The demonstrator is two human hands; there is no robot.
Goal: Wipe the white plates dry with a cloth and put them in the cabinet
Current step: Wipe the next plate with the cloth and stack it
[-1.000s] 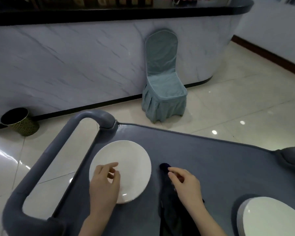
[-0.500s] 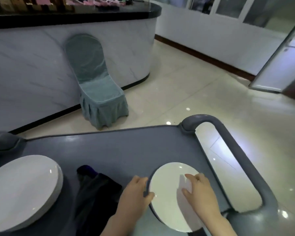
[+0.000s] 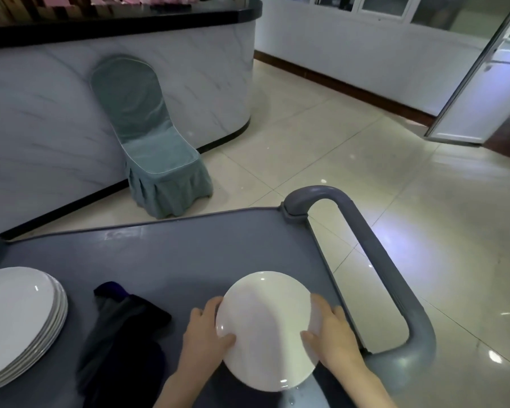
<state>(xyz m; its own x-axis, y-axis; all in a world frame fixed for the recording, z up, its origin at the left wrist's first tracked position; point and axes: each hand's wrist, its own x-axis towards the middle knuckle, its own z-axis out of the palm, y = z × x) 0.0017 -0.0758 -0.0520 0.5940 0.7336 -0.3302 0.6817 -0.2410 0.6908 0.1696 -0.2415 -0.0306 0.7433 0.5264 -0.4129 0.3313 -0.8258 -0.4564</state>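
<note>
A white plate (image 3: 267, 325) is held between both hands, raised a little above the grey cart top (image 3: 189, 248) near its right end. My left hand (image 3: 203, 337) grips the plate's left rim with the thumb on top. My right hand (image 3: 333, 338) grips the right rim the same way. A dark cloth (image 3: 121, 337) lies crumpled on the cart left of the plate, touched by neither hand. A stack of white plates (image 3: 18, 316) sits at the cart's left end.
The cart's grey loop handle (image 3: 395, 278) curves just right of my right hand. A chair in a teal cover (image 3: 153, 148) stands against a marble-fronted counter (image 3: 42, 107). Glossy tiled floor spreads to the right, with an open door (image 3: 483, 92) at the far right.
The view has swung from the cart's left end to its right end. Both hands have closed on the rims of the plate there and tipped it up off the cart.
</note>
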